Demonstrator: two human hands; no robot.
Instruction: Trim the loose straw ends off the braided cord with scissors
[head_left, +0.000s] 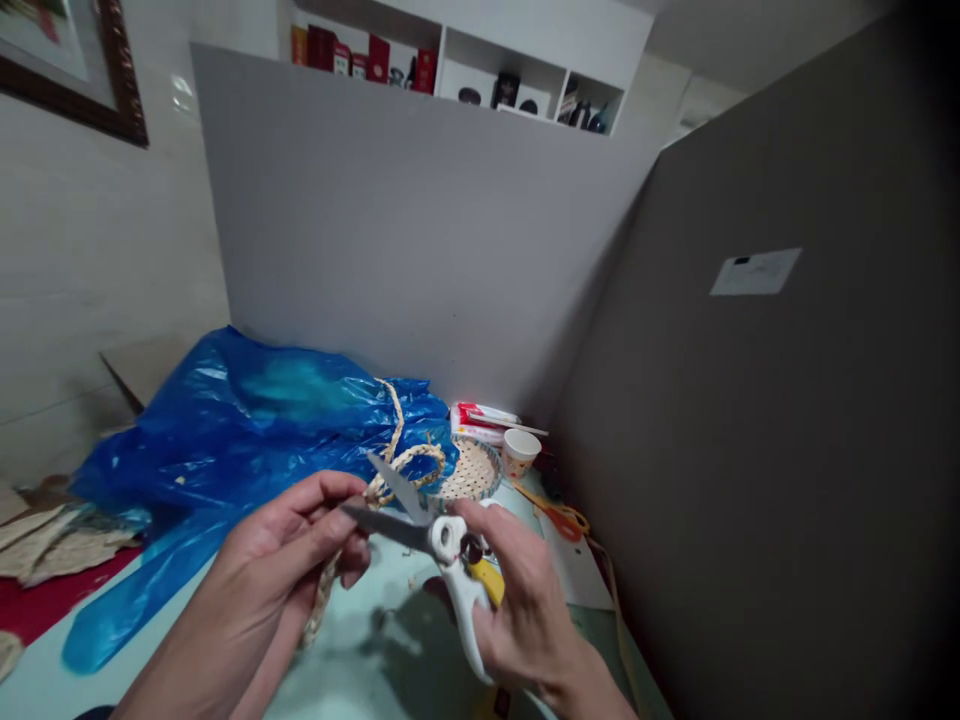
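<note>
Between the thumb and fingers of my left hand [311,545] is a braided straw cord [429,456]. One stretch of the cord loops up over the blue bag, and another hangs below my palm. My right hand [525,590] grips white-handled scissors [465,600] with a yellow part at the handle. The scissor blades are spread apart and point left, with the cord by my left fingertips near them. Whether the blades touch the cord I cannot tell.
A large blue plastic bag [255,430] covers the table's back left. Behind my right hand are a woven basket [472,470], a paper cup [521,452] and orange-handled scissors [562,522]. Grey partitions [420,230] stand behind and to the right.
</note>
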